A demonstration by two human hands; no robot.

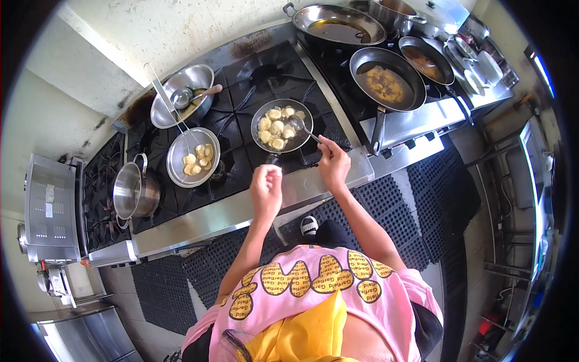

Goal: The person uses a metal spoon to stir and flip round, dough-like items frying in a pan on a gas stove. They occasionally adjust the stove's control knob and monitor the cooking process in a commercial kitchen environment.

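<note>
My left hand is closed at the handle of a small frying pan, most of the handle hidden behind the fingers. Several pale, round, dumpling-like pieces lie in oil in that pan. Between the fingers of my right hand is the handle of a metal spoon, its bowl dipped among the pieces at the pan's right side. To the left, a wire-handled strainer holds several golden pieces.
A steel bowl with a ladle stands behind the strainer; a steel pot is at left. On the right range sit a large wok and frying pans with oil. The front pan's handle juts over the edge.
</note>
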